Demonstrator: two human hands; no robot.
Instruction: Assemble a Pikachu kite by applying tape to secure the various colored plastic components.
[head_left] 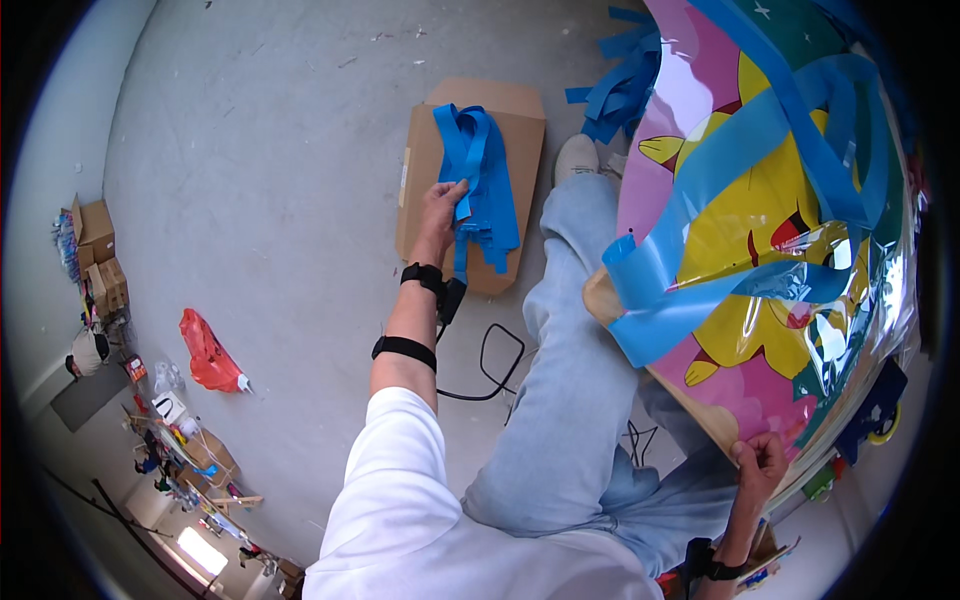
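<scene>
Blue, thin-looking flat strips (495,200) lay in a loose, looped bundle on top of the flat brown cardboard box (421,170), which rested on the grey concrete floor (280,140). At the near part of that box, the bare left hand (441,208) had its fingers drawn closed on the bundle's left edge, the thumb pressed over one strip. To the right of the box, the bare right hand (762,458) was at the edge of a round-cornered wooden tabletop (600,298) under a glossy, cartoon-printed cover (735,345); its thumb and forefinger were close together, but I could not tell whether anything was between them. Long, curling blue bands (735,150) lay across the cover, and a heap of short blue strips (622,90) sat on the floor beyond the box, to its right

By their look, the strips would have been light and limp, smooth enough to slide over one another and apt to tangle at the loops, yet hardly fragile. A pinch across several layers at the gathered middle seemed surer than catching one loose end
</scene>
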